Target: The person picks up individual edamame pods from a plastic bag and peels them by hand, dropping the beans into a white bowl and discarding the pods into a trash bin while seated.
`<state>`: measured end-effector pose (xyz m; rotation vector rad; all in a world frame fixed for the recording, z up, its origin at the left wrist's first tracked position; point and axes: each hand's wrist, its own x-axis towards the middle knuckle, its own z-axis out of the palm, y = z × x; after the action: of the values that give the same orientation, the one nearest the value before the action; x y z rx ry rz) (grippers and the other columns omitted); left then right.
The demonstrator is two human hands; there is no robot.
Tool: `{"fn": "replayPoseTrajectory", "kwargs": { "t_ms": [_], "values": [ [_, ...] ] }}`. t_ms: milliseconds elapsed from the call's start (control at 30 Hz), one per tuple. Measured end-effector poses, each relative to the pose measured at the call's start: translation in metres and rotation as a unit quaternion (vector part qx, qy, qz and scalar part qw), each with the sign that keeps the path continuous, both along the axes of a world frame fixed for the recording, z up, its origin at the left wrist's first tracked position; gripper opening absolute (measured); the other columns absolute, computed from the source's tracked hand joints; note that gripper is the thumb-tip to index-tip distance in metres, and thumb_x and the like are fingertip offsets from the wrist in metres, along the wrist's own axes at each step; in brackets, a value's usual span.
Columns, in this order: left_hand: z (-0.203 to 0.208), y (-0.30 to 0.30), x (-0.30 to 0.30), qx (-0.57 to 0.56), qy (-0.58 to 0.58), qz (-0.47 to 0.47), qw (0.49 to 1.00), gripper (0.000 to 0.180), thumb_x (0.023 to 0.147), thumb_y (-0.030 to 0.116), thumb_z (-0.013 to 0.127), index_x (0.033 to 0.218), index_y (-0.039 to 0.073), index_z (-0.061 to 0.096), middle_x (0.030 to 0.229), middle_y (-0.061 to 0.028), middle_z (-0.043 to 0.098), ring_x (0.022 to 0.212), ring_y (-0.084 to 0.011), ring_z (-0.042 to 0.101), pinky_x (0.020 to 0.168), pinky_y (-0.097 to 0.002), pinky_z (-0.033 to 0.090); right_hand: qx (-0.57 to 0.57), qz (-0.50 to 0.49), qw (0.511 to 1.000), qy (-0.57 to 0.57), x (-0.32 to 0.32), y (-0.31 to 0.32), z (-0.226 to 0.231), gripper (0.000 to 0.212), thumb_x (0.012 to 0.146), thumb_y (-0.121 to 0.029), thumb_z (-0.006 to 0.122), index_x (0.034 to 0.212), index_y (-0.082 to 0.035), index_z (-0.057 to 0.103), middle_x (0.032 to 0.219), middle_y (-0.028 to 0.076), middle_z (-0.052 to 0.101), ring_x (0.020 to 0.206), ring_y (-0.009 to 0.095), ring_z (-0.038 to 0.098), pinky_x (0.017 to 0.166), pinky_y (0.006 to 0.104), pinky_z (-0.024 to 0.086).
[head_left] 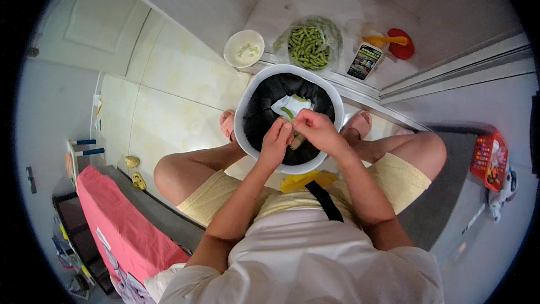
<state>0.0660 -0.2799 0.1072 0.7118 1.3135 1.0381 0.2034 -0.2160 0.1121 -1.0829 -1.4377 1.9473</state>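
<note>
- Green bean pod (288, 114) sat pinched between the fingertips of both hands, held over the middle of a white bin (243, 114) lined with a black bag.
- Left hand (277, 139) was curled, its thumb and fingers closed on the lower end of the pod.
- Right hand (316, 129) was likewise bent in a pinch, its fingertips meeting the left hand's at the pod; a pale scrap hung just below the two hands.
- Inside the bin, on the black liner, lay a crumpled white paper (286, 104) with a few green bits on it, directly behind the pod.
- The bin stood on the floor between the person's bare knees, with bare feet showing on either side of it.
- Beyond the bin, a clear plastic bag of green pods (308, 45) lay open on a pale floor.
- Left of that bag stood a white bowl (243, 48) holding a few pale green pieces.
- Right of the bag lay a phone (365, 61) with a lit screen, and near it a red lid (400, 45) with a yellow utensil across it.
- A red basket (488, 160) stood far off at the person's right.
</note>
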Motion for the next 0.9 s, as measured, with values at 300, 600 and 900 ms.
{"fn": "replayPoseTrajectory", "kwargs": {
  "t_ms": [300,600,900],
  "values": [
    [-0.002,-0.003,0.003,-0.076,-0.167,0.006,0.983,0.026,0.094,0.032,0.04,0.082,0.01,0.047,0.055,0.0026,0.038,0.045,-0.0056,0.032,0.04,-0.0192,0.025,0.166,0.078,0.974,-0.133,0.0,-0.007,0.007,0.022,0.081,-0.022,0.053,0.074,-0.001,0.054,0.07,0.015,0.058,0.067,0.031,0.058,0.061,0.0383,0.044],
    [-0.006,-0.006,0.004,-0.103,-0.364,0.033,0.925,0.014,0.09,0.019,0.041,0.086,0.008,0.048,0.061,-0.0006,0.042,0.049,-0.007,0.036,0.04,-0.0185,0.027,0.163,-0.027,0.968,-0.187,-0.006,-0.01,0.013,0.021,0.078,-0.019,0.054,0.069,0.0,0.054,0.068,0.016,0.058,0.063,0.033,0.057,0.058,0.0411,0.045],
    [-0.009,-0.01,0.002,-0.252,-0.466,0.07,0.845,0.015,0.085,0.021,0.046,0.09,0.007,0.051,0.07,-0.0031,0.049,0.05,-0.01,0.041,0.039,-0.0171,0.032,0.342,-0.086,0.901,-0.253,-0.014,-0.014,0.013,0.016,0.074,-0.018,0.054,0.071,-0.002,0.053,0.071,0.014,0.055,0.065,0.034,0.056,0.058,0.0437,0.045]
  ]
}}
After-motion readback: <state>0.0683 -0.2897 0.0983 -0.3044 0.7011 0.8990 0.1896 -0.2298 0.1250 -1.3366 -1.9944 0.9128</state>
